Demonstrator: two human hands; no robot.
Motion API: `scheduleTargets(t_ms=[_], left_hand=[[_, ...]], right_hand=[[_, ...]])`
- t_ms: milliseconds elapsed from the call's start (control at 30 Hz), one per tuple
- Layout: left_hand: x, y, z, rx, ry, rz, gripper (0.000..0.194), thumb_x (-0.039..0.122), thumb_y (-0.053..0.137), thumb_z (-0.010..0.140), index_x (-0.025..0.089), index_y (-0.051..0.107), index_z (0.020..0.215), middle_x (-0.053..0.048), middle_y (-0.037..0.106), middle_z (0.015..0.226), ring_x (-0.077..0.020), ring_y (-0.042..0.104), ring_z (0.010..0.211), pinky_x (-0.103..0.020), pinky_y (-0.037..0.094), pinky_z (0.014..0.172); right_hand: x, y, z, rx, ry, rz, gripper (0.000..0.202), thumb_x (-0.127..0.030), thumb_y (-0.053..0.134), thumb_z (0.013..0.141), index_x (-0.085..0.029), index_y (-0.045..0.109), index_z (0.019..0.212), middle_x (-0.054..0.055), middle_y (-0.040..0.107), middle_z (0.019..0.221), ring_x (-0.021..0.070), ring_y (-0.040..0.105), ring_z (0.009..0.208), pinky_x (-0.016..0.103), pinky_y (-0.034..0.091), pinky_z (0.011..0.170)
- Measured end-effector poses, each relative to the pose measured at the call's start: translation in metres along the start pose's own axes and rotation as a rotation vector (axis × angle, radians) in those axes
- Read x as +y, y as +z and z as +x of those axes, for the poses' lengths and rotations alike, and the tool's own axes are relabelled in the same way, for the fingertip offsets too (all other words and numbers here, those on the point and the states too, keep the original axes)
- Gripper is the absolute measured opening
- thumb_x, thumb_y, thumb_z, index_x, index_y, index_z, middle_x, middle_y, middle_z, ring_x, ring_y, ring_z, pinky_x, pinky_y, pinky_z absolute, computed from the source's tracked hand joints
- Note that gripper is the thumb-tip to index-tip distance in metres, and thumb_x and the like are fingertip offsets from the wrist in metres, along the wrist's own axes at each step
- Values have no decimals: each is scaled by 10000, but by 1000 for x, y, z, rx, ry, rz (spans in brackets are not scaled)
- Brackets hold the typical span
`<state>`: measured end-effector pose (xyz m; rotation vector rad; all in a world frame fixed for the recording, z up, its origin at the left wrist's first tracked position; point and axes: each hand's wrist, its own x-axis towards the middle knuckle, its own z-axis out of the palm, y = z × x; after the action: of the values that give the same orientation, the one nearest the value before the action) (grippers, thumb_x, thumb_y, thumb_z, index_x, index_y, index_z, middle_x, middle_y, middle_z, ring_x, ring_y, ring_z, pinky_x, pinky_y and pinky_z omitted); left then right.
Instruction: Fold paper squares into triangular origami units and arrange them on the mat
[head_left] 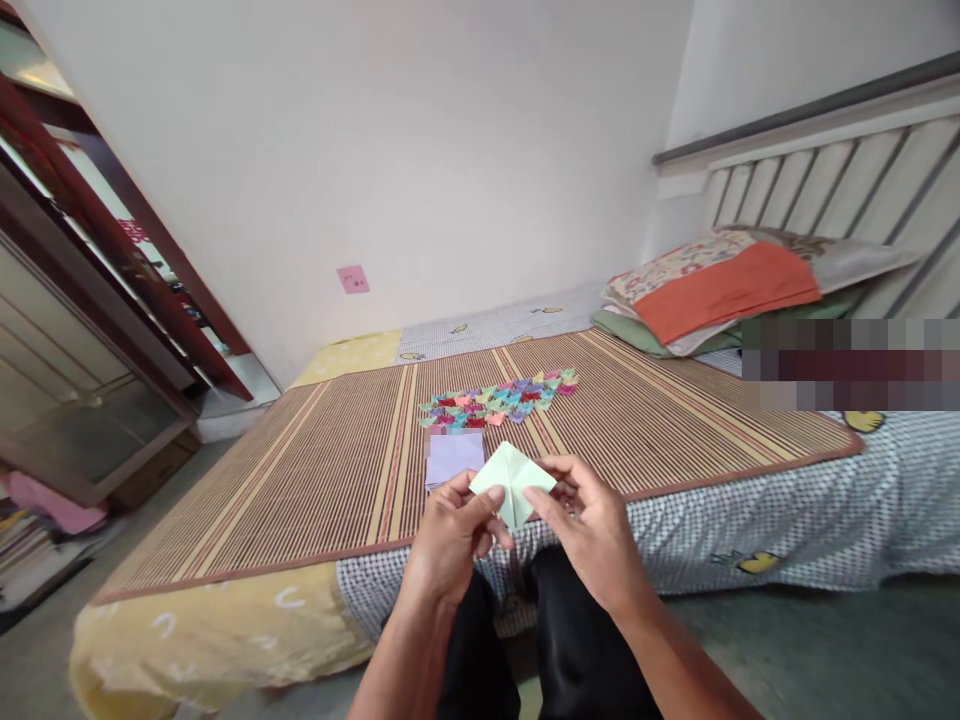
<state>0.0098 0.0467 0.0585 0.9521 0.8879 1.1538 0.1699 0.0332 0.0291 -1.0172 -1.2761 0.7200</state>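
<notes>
A pale green sheet of origami paper [513, 470], creased and diamond-shaped from my view, is held up above the bed's front edge. My left hand [456, 512] pinches its left side, thumb on the face and fingers behind. On the right side my right hand [585, 510] grips it the same way, its thumb near the centre crease. Just behind my left hand lies a stack of lilac paper squares [454, 458] on the mat. Farther back, many small folded paper pieces [499, 400] in mixed colours sit in rows.
A striped bamboo mat [300, 480] covers the bed, over a checked sheet [750, 520] that hangs down in front. Pillows [735, 285] are piled by the headboard [840, 180] at the right. A pink note [353, 279] is on the wall.
</notes>
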Motion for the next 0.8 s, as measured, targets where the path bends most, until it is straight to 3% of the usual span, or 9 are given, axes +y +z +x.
scheduleTargets(t_ms=[133,233,367,600,800], left_hand=[[2,-2,2,27,-39,-92,513,360,1007,531,156,621,800,4,718,700,-153,734,515,-156,462,414],[1,-2,3,48,-70,-151,523,301,1018,523,154,624,833,-4,733,722,-186,772,577,-174,535,458],[2,2,2,75,-51,-133,521,307,1027,505,139,658,832,-38,771,759,-195,776,584,-205,588,505],[4,7,-1,78,17,-53,474,376,1009,539,115,720,809,-61,775,736,-203,774,594,-229,602,549],[7,10,-6,7,14,16,447,416,980,580,107,725,778,-68,752,712,-168,729,520,-210,549,491]], right_hand=[[5,-9,-1,126,-87,-88,200,-370,740,895,-214,673,1001,45,735,861,207,708,761,298,570,686],[4,-13,-2,113,-137,-132,119,-333,705,924,-220,669,917,35,732,835,199,706,739,292,557,679],[-2,-16,-3,57,-166,-128,131,-307,601,992,-218,686,948,30,721,829,194,702,751,283,548,679],[-10,-17,1,14,-231,-172,127,-309,649,978,-217,685,898,22,697,785,182,667,684,284,529,645],[-13,-18,4,37,-286,-179,163,-321,634,979,-233,723,874,94,665,1072,242,685,950,298,563,684]])
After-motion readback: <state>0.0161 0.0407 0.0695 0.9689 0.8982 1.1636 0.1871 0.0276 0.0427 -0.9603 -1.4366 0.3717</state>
